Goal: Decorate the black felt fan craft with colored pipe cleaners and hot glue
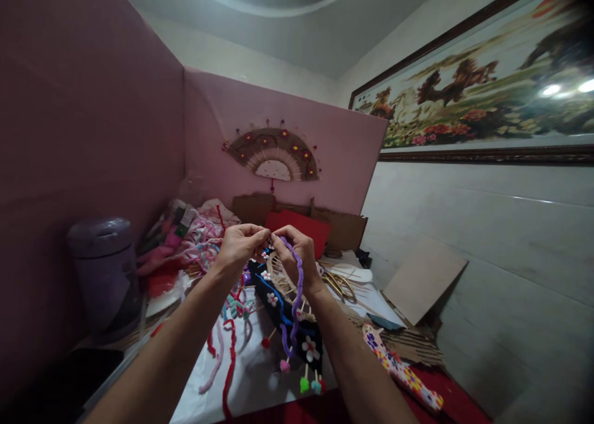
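Note:
My left hand [242,246] and my right hand [297,255] meet fingertip to fingertip, both closed in a pinch. A wavy purple pipe cleaner [298,288] loops out of my right hand's fingers and hangs down in front. Whatever lies between my left fingertips is too small to make out. Beneath the hands lies a black fan-shaped craft piece [273,315] with white flowers, blue wavy trim and sticks tipped with small pompoms. Its far part is hidden behind my hands.
Red, pink and teal pipe cleaners [231,350] lie left of the fan. Gold-handled scissors [341,286] rest to the right, near a floral-patterned strip [401,374]. A lidded container [106,275] stands at left. A brown decorated fan [278,151] hangs on the pink panel.

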`<state>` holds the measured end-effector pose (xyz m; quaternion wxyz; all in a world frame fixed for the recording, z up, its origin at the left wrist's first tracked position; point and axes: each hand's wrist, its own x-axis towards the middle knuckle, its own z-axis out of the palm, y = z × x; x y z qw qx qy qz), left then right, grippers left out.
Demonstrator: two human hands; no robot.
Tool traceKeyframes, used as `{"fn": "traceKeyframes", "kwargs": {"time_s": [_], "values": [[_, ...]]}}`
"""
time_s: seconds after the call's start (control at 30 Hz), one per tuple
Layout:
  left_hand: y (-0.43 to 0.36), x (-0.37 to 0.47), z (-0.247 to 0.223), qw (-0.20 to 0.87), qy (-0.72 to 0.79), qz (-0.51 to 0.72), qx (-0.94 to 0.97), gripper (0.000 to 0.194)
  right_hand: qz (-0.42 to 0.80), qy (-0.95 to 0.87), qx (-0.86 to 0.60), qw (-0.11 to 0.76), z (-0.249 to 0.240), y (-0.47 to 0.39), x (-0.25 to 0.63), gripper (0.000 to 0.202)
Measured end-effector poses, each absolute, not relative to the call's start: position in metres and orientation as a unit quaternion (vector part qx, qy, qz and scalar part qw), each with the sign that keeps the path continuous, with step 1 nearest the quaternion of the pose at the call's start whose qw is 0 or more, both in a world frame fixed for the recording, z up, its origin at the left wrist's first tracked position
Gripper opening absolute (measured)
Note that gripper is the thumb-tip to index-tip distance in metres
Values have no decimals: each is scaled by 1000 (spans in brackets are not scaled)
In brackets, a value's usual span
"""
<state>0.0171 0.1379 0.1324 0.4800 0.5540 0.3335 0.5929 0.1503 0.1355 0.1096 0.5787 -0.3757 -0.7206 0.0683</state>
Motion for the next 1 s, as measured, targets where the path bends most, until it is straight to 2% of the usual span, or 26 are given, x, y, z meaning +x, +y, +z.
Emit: {"fn": "traceKeyframes", "kwargs": {"time_s": [0.4,0.73,1.0], "values": [[136,6,140,467,344,534,615,30,10,-746,-341,572,115,137,158,14],[134,8,138,441,355,555,609,13,-17,-767,-318,556,112,131,152,15],[128,11,142,434,341,568,610,19,40,-718,-349,601,112,130,149,15]]}}
